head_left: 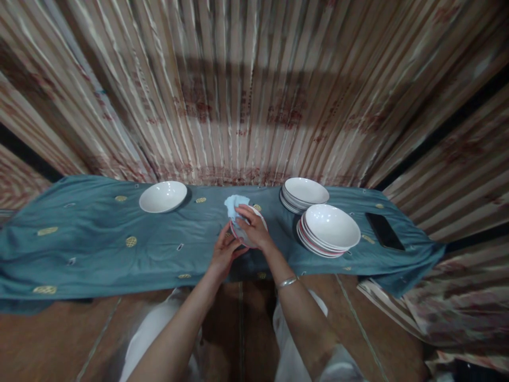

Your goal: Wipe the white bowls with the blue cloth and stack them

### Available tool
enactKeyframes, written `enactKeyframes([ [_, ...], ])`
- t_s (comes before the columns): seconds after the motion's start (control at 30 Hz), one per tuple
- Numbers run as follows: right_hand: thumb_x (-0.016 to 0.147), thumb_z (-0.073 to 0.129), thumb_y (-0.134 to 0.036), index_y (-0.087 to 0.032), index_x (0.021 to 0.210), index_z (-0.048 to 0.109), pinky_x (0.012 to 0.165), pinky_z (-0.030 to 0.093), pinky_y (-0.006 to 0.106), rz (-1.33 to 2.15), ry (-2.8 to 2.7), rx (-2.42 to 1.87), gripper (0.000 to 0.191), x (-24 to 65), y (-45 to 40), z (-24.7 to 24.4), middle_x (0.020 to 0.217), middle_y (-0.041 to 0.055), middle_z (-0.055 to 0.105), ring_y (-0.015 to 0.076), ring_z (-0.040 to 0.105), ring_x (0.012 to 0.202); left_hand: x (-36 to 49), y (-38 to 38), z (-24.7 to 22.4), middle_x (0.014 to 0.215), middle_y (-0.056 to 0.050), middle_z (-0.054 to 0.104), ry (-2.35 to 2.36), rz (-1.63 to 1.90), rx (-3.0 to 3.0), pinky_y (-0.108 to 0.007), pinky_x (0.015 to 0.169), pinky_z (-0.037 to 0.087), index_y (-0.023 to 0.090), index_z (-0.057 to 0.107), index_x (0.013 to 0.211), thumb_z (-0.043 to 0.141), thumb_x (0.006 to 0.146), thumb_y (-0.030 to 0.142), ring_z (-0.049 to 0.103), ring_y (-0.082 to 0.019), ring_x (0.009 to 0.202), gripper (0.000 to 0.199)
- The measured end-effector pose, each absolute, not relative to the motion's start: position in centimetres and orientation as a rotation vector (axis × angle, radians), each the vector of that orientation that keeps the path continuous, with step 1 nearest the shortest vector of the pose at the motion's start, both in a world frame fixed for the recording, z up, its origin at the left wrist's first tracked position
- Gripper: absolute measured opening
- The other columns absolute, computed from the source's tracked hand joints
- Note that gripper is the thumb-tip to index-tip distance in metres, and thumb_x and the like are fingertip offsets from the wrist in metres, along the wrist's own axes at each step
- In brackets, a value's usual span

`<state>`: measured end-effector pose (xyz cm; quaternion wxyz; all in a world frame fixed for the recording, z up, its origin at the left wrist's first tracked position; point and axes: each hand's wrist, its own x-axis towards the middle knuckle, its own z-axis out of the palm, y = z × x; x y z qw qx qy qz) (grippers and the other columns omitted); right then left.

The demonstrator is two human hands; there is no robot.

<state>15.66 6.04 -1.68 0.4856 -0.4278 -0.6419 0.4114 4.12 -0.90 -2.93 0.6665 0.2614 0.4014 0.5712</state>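
Note:
Over the front middle of the table, a white bowl (239, 232) with a pinkish rim is tilted between my two hands. My left hand (226, 249) grips its near left edge, with the thumb along the rim. In my right hand (254, 229) is a crumpled light blue cloth (236, 206), pressed against the bowl, and this hand covers much of the bowl. To the right stands a stack of white bowls with some pink rims (332, 228). Just behind it is a second stack of dark-rimmed bowls (305, 192).
A single white bowl (164, 197) sits at the back left of the table. Its teal cloth cover (155, 254) has yellow pineapple prints. A black phone (384, 231) lies near the right end. Patterned curtains (238, 106) hang close behind and along both sides.

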Motion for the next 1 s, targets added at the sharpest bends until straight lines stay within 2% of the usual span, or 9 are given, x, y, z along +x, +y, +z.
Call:
enactKeyframes([
  [0.1,0.075,0.067,-0.033,-0.025,0.096,0.074,0.103,0.038,0.031,1.223,-1.480,-0.913,0.023,15.8,5.0,-0.9,0.123,0.0032,0.063,0.0174,0.054,0.119,4.2,-0.9,-2.9,0.093,0.001,0.068,0.926,1.323,0.539,-0.044,0.081,0.057,0.028,0.055,0.115,0.080,0.059,0.018,0.067,-0.018,0.086,0.062],
  [0.2,0.071,0.069,-0.037,-0.023,0.087,0.075,0.093,0.044,0.030,1.405,-1.400,-0.891,0.022,16.3,4.3,-0.5,0.103,0.0020,0.070,0.0168,0.061,0.101,4.3,-1.0,-2.9,0.089,0.002,0.067,0.937,1.332,0.573,-0.043,0.081,0.058,0.025,0.059,0.108,0.081,0.058,0.018,0.066,-0.018,0.087,0.054],
  [0.37,0.071,0.064,-0.029,-0.018,0.077,0.073,0.075,0.045,0.027,1.534,-1.489,-1.025,0.016,17.8,4.3,-1.2,0.076,-0.0012,0.069,0.0139,0.060,0.074,4.1,-1.1,-3.1,0.101,-0.001,0.067,0.933,1.315,0.627,-0.043,0.082,0.057,0.027,0.059,0.117,0.083,0.054,0.018,0.067,-0.020,0.090,0.068],
  [0.5,0.076,0.056,-0.019,-0.016,0.071,0.071,0.065,0.042,0.023,1.348,-1.919,-1.253,0.016,19.4,4.4,-1.5,0.063,-0.0029,0.064,0.0123,0.057,0.064,3.9,-1.0,-3.3,0.099,-0.001,0.066,0.945,1.280,0.658,-0.041,0.081,0.057,0.029,0.057,0.126,0.084,0.054,0.021,0.067,-0.018,0.085,0.077],
  [0.6,0.080,0.055,-0.018,-0.017,0.072,0.070,0.067,0.043,0.024,0.984,-2.190,-1.441,0.017,20.1,3.9,-1.8,0.068,-0.0006,0.066,0.0142,0.060,0.069,4.0,-0.9,-3.3,0.096,0.000,0.066,0.952,1.278,0.674,-0.042,0.081,0.057,0.030,0.057,0.127,0.084,0.056,0.021,0.067,-0.017,0.082,0.077],
  [0.73,0.081,0.057,-0.012,-0.016,0.082,0.068,0.082,0.046,0.027,0.439,-2.249,-1.569,0.011,20.2,3.1,-2.7,0.093,0.0067,0.069,0.0183,0.063,0.090,4.1,-0.8,-3.1,0.095,0.000,0.065,0.962,1.289,0.651,-0.042,0.079,0.058,0.030,0.059,0.124,0.084,0.056,0.018,0.066,-0.017,0.082,0.074],
  [0.8,0.080,0.053,-0.005,-0.015,0.081,0.065,0.087,0.047,0.030,0.230,-2.194,-1.620,0.015,20.2,3.1,-3.1,0.098,0.0099,0.068,0.0194,0.062,0.095,4.2,-0.8,-3.0,0.093,0.000,0.065,0.964,1.297,0.625,-0.042,0.078,0.059,0.030,0.060,0.123,0.083,0.055,0.016,0.066,-0.016,0.081,0.073],
  [0.9,0.083,0.043,-0.001,-0.014,0.084,0.062,0.091,0.047,0.036,0.098,-2.110,-1.660,0.023,20.6,3.7,-3.5,0.099,0.0142,0.066,0.0219,0.060,0.097,4.1,-0.7,-2.7,0.092,-0.001,0.067,0.953,1.306,0.575,-0.042,0.077,0.059,0.029,0.059,0.123,0.081,0.056,0.013,0.066,-0.017,0.082,0.073],
  [1.0,0.080,0.043,0.000,-0.014,0.092,0.062,0.094,0.046,0.039,0.090,-1.945,-1.669,0.026,21.6,4.4,-3.4,0.100,0.0151,0.066,0.0234,0.058,0.101,3.7,-0.8,-2.5,0.083,0.001,0.068,0.947,1.331,0.504,-0.044,0.077,0.059,0.027,0.059,0.121,0.080,0.056,0.012,0.066,-0.016,0.078,0.070],
])
